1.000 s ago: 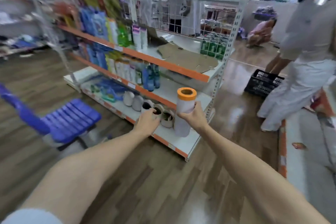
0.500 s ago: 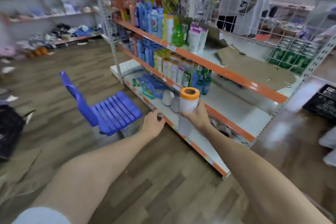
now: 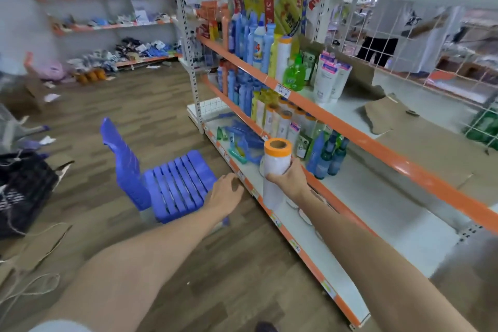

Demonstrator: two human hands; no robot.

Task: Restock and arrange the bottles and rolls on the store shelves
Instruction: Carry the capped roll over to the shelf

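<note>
The step in hand looks like carrying one roll to its place on the rack. The right hand [image 3: 289,179] is the working grip: its fingers curl around the middle of an upright white roll with an orange end [image 3: 275,167], clamped firmly on it just right of the frame's centre. The orange end stands clear above the fingers and the white lower part hangs below the palm, so the hold sits roughly at mid-length. The roll is in the air in front of the bottom shelf [image 3: 304,226], not resting on it.

The left hand [image 3: 225,193] is lower and to the left, loosely curled near the shelf's orange front edge and holding nothing that can be seen.

Matching orange-topped rolls [image 3: 280,118] stand in a row on the middle shelf, just above and behind the held one, beside green and blue bottles [image 3: 330,153]. The next move probably calls for lifting the roll over that shelf's edge and setting it upright in or beside the row, without knocking its neighbours or the bottles. A blue plastic chair [image 3: 172,183] stands on the floor at left centre.
</note>
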